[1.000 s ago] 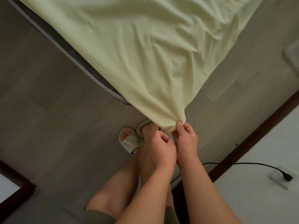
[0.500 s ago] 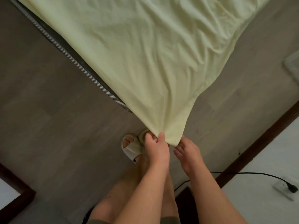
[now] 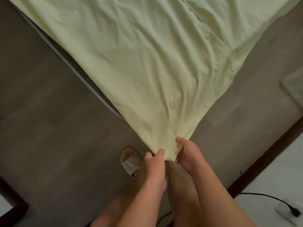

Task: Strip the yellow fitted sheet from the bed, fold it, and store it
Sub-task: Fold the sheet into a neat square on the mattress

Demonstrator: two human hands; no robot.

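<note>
Two bare forearms reach forward from the bottom edge, above the person's legs. The left hand [image 3: 155, 163] pinches the gathered corner of the yellow sheet [image 3: 139, 63] between thumb and curled fingers, and the right hand [image 3: 188, 155] grips the same corner just beside it, its thumb pressed on top of the cloth. Both hands are close together, with the bunched tip of the sheet hanging between them. Just left of the left hand, one foot in a pale slipper [image 3: 131, 161] stands on the grey floor [image 3: 49, 145]. At the right, a black cable [image 3: 265, 196] runs along a white surface to a plug near the lower right corner, beside a dark wooden skirting strip [image 3: 268, 159]. From the held corner the sheet fans out upward, wrinkled, over the bed. Along its left edge a striped piped mattress border [image 3: 78, 76] shows uncovered, running diagonally from the upper left toward the hands.
</note>
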